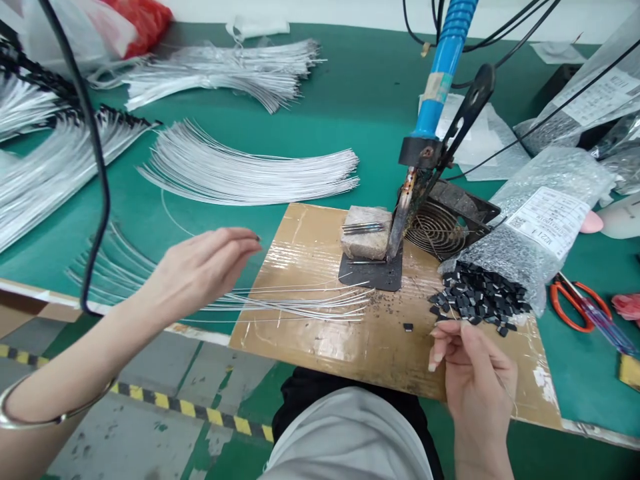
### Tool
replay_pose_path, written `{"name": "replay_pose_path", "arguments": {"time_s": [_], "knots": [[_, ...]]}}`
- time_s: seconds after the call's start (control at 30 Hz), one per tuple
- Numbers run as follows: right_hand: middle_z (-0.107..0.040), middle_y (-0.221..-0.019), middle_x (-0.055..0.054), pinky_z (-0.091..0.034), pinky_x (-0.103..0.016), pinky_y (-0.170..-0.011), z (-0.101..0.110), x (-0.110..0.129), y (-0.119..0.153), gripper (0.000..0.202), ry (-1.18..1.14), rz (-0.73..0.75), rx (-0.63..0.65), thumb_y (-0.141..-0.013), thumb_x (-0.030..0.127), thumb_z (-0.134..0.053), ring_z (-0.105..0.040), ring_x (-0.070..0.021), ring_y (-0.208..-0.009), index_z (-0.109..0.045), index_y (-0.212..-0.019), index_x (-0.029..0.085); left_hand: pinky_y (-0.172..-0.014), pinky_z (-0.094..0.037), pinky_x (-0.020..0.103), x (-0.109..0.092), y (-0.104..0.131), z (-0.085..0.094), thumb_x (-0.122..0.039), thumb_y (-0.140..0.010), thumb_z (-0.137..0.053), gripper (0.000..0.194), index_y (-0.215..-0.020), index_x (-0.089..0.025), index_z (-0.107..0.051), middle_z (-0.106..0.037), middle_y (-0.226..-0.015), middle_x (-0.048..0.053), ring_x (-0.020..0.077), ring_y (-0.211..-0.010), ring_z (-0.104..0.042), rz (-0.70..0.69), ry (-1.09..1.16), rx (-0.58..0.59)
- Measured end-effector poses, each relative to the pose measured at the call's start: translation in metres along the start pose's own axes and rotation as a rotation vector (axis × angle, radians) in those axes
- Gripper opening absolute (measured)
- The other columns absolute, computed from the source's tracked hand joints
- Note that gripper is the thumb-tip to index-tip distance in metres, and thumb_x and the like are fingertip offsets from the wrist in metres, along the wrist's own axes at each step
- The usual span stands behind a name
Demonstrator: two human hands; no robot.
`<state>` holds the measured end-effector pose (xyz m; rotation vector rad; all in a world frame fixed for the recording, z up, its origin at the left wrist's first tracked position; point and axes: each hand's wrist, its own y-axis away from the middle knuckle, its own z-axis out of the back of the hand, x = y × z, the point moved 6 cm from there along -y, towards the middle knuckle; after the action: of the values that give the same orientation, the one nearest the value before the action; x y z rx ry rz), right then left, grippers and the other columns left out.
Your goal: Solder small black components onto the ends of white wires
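Observation:
My left hand [207, 267] hovers over a loose spread of thin white wires [305, 307] that runs from the green tabletop onto a brown cardboard sheet. Its fingers are stretched out to the right and close together. Nothing shows in them, and the thumb is mostly hidden. At the right, my right hand [477, 373] is closed in a pinch on a thin strand of solder wire [509, 390], which trails back past the palm. Just beyond its fingertips lies a heap of small black connectors [483, 297]. One single black connector [409, 327] sits apart on the cardboard [320, 357].
A blue-handled soldering iron [433, 113] is clamped tip-down beside a pale block [367, 230]. Behind it leans a small fan [440, 223]. Wire bundles [255, 173] lie at the back left. A black cable [97, 160] hangs at left; orange-handled scissors [575, 307] lie right.

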<state>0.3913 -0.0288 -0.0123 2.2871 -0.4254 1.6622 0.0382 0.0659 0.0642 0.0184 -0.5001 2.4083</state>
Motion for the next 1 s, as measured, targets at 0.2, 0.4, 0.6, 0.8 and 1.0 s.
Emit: {"name": "replay_pose_path", "arguments": {"time_s": [0.2, 0.4, 0.6, 0.8, 1.0], "knots": [[-0.076, -0.072, -0.007, -0.053, -0.022, -0.04, 0.0, -0.001, 0.0, 0.021, 0.026, -0.004, -0.002, -0.088, 0.035, -0.074, -0.063, -0.0119, -0.046, -0.083, -0.082, 0.017, -0.07, -0.051, 0.031, 0.045, -0.031, -0.027, -0.024, -0.103, -0.044, 0.02, -0.103, -0.017, -0.063, -0.07, -0.109, 0.011, 0.0203, -0.08, -0.066, 0.242, -0.004, 0.037], [-0.076, -0.072, -0.008, -0.052, -0.023, -0.04, 0.002, -0.003, -0.001, 0.021, 0.038, -0.014, -0.014, -0.088, 0.036, -0.075, -0.062, -0.012, -0.045, -0.083, -0.082, 0.018, -0.091, -0.051, 0.046, 0.046, -0.08, -0.074, -0.044, -0.096, -0.054, 0.041, -0.119, -0.01, -0.061, -0.063, -0.116, 0.019, 0.0347, -0.105, -0.062, 0.245, 0.087, 0.086], [-0.075, -0.071, -0.008, -0.051, -0.024, -0.039, 0.001, -0.001, 0.0, 0.02, 0.059, -0.01, -0.016, -0.087, 0.036, -0.075, -0.062, -0.0126, -0.045, -0.083, -0.082, 0.019, -0.097, -0.046, 0.048, 0.043, -0.106, -0.1, -0.035, -0.098, -0.051, 0.026, -0.106, -0.015, -0.067, -0.063, -0.113, 0.016, 0.0333, -0.108, -0.058, 0.225, 0.172, 0.062], [-0.075, -0.07, -0.008, -0.05, -0.024, -0.039, 0.0, 0.001, 0.0, 0.019, 0.057, -0.002, -0.019, -0.087, 0.035, -0.075, -0.061, -0.0129, -0.045, -0.084, -0.081, 0.018, -0.094, -0.045, 0.05, 0.049, -0.108, -0.102, -0.025, -0.097, -0.048, 0.021, -0.087, -0.017, -0.065, -0.066, -0.098, 0.014, 0.0326, -0.102, -0.059, 0.244, 0.235, -0.011], [-0.075, -0.071, -0.008, -0.05, -0.024, -0.039, -0.001, 0.001, -0.001, 0.019, 0.065, -0.01, -0.02, -0.087, 0.035, -0.076, -0.061, -0.0126, -0.045, -0.084, -0.081, 0.019, -0.092, -0.047, 0.044, 0.054, -0.101, -0.079, -0.026, -0.096, -0.052, 0.014, -0.088, -0.019, -0.061, -0.071, -0.101, 0.012, 0.0271, -0.099, -0.064, 0.347, 0.341, -0.146]]}}
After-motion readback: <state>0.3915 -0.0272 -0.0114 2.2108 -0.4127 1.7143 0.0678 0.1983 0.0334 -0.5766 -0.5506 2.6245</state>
